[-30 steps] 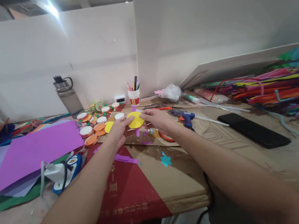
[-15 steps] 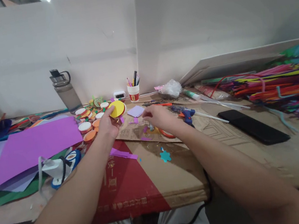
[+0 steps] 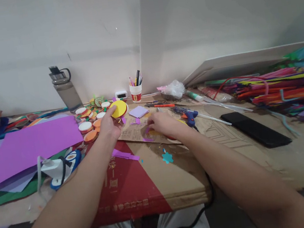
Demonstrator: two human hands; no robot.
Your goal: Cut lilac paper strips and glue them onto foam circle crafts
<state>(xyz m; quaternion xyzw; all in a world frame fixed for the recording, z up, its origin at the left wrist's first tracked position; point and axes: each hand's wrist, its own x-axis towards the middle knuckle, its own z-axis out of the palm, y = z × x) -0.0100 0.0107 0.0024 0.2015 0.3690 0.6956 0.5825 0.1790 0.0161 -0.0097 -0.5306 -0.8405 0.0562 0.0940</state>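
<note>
My left hand [image 3: 110, 127] grips a yellow disc [image 3: 118, 109] with a red edge showing beneath it, thumb on top. Round discs with white tops [image 3: 85, 127] and orange ones [image 3: 90, 136] lie just left of it. Over the cardboard sheet [image 3: 132, 133], my right hand [image 3: 161, 123] points down with its fingers bent together; whatever is at the fingertips is hidden. A stack of lilac paper squares [image 3: 138, 112] lies beyond it, with purple paper scraps [image 3: 135, 121] close by. A blue hot glue gun [image 3: 191, 117] rests right of this hand.
A water bottle [image 3: 65, 89] and a pen cup [image 3: 136, 92] stand at the back. Purple paper [image 3: 39, 146] and a white plug [image 3: 54, 169] are on the left. A black phone [image 3: 254, 129] and colourful pipe cleaners [image 3: 273, 86] lie right. A blue star [image 3: 167, 157] lies in front.
My right hand has moved down slightly, onto the cardboard sheet, covering small items that showed by its fingers. My left hand keeps the yellow disc in place.
</note>
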